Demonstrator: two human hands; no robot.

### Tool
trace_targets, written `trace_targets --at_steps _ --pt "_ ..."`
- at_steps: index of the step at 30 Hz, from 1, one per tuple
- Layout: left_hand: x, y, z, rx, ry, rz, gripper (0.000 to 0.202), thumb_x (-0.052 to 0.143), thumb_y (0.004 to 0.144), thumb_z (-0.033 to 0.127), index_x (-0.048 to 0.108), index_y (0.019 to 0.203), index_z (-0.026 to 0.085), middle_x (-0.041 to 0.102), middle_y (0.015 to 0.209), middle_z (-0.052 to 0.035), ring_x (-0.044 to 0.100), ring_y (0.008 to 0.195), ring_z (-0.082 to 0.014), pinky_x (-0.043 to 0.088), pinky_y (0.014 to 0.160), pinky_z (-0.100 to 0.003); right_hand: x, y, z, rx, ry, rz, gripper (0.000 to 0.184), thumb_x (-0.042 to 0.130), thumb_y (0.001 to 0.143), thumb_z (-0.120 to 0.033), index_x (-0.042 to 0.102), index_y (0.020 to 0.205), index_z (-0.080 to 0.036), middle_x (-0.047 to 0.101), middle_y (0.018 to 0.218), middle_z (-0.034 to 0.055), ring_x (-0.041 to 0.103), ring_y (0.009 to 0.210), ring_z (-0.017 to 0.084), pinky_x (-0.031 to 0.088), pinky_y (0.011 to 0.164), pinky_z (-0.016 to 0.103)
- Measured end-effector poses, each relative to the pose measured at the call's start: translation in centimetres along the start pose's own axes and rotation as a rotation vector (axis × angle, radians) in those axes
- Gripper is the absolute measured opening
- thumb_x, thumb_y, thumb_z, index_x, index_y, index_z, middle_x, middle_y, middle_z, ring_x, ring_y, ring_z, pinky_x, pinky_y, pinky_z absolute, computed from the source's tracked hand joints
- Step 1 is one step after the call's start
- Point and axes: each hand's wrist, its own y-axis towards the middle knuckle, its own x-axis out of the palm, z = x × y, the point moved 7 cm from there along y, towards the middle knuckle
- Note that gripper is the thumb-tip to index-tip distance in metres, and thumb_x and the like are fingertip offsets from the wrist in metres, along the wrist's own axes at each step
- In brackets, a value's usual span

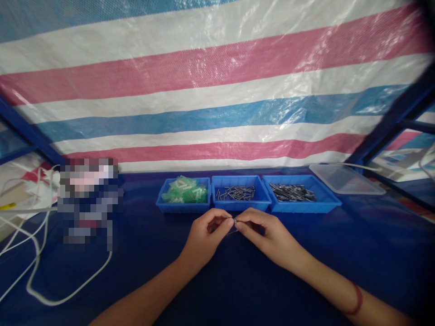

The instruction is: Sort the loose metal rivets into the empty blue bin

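My left hand [208,232] and my right hand [268,233] meet fingertip to fingertip above the table, just in front of the middle bin. Both pinch at a small metal part [234,221], mostly covered by the fingers, so its exact kind does not show. A thin dark line, perhaps a metal pin, shows just under the fingertips. Behind the hands, the middle blue bin [241,207] holds many slim metal pins [238,193]. To its right, another blue bin [306,207] carries a heap of small metal pieces [292,192]. Green plastic packets [186,189] fill the left blue bin [183,208].
A clear plastic lid [346,179] lies at the back right of the dark blue table [142,280]. White cables [44,299] loop across the left side, beside a blurred-out patch. A striped plastic sheet [204,113] hangs behind, between blue frame posts [384,117].
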Motion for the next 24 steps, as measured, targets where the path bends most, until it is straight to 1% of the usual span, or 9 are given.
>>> trace_targets --at_steps 5,10,13,15,17,20,21,22,24 --pt "-0.1 -0.2 -0.1 0.034 0.083 0.006 0.012 0.06 0.083 0.026 0.062 0.092 0.019 0.063 0.084 -0.001 0.06 0.079 -0.0147 0.046 0.072 -0.024 -0.6 0.1 0.2 0.002 -0.024 0.038 0.013 0.055 0.087 -0.028 0.064 0.082 -0.02 0.059 0.075 0.0021 0.052 0.064 0.014 0.039 0.056 0.026" --pt "0.1 -0.1 0.2 0.04 0.129 -0.027 0.011 0.056 0.086 0.026 0.061 0.092 0.018 0.063 0.081 -0.0004 0.059 0.075 -0.0139 0.046 0.069 -0.023 -1.2 0.1 -0.2 -0.026 -0.029 0.097 0.013 0.056 0.087 -0.03 0.062 0.082 -0.02 0.055 0.071 0.0003 0.051 0.063 0.013 0.039 0.056 0.026" --pt "0.4 -0.2 0.8 0.06 0.248 -0.062 0.012 0.053 0.088 0.026 0.061 0.092 0.018 0.064 0.083 -0.001 0.059 0.075 -0.0144 0.045 0.068 -0.024 -1.4 0.0 -1.1 -0.065 -0.058 0.087 0.015 0.053 0.088 -0.03 0.061 0.081 -0.02 0.056 0.073 0.0007 0.053 0.065 0.013 0.041 0.058 0.026" --pt "0.5 -0.3 1.4 0.113 0.378 -0.074 0.013 0.053 0.088 0.025 0.061 0.097 0.018 0.064 0.086 -0.0017 0.059 0.078 -0.0154 0.045 0.071 -0.026 -2.3 0.2 -1.6 -0.093 -0.101 0.102 0.017 0.05 0.09 -0.03 0.061 0.081 -0.02 0.058 0.073 0.0009 0.054 0.067 0.014 0.042 0.061 0.026" --pt "0.7 -0.4 1.8 0.193 0.54 -0.088 0.018 0.055 0.087 0.025 0.061 0.104 0.019 0.065 0.091 -0.0028 0.059 0.085 -0.0179 0.044 0.077 -0.03 -4.4 0.4 -1.6 -0.106 -0.174 0.183 0.018 0.049 0.09 -0.03 0.061 0.08 -0.02 0.06 0.074 0.0012 0.056 0.068 0.014 0.043 0.063 0.027" --pt "1.1 -0.6 1.7 0.278 0.784 -0.131 0.026 0.059 0.086 0.028 0.061 0.111 0.022 0.065 0.101 -0.0046 0.056 0.094 -0.0225 0.041 0.082 -0.036 -9.7 0.3 -0.4 -0.051 -0.358 0.411 0.018 0.052 0.087 -0.033 0.063 0.08 -0.02 0.064 0.076 0.0016 0.056 0.066 0.015 0.042 0.06 0.027" --pt "1.3 -0.7 1.5 0.288 0.845 -0.148 0.025 0.059 0.086 0.03 0.063 0.11 0.024 0.064 0.103 -0.0048 0.056 0.095 -0.0231 0.041 0.081 -0.037 -11.7 0.2 0.4 -0.012 -0.427 0.484 0.018 0.053 0.086 -0.033 0.064 0.08 -0.02 0.065 0.075 0.0016 0.057 0.064 0.015 0.042 0.059 0.027" --pt "1.4 -0.7 1.3 0.295 0.891 -0.167 0.022 0.058 0.086 0.03 0.064 0.107 0.024 0.064 0.103 -0.0046 0.056 0.094 -0.0229 0.04 0.08 -0.036 -13.4 0.0 1.3 0.033 -0.499 0.525 0.017 0.053 0.085 -0.032 0.064 0.082 -0.02 0.065 0.076 0.0022 0.058 0.065 0.016 0.042 0.06 0.027" --pt "1.7 -0.7 1.0 0.308 0.946 -0.211 0.017 0.055 0.089 0.028 0.067 0.1 0.025 0.064 0.101 -0.0037 0.056 0.092 -0.0213 0.039 0.077 -0.035 -16.4 -0.3 3.0 0.122 -0.679 0.573 0.018 0.052 0.086 -0.031 0.065 0.082 -0.019 0.066 0.074 0.0042 0.058 0.064 0.017 0.042 0.06 0.029"
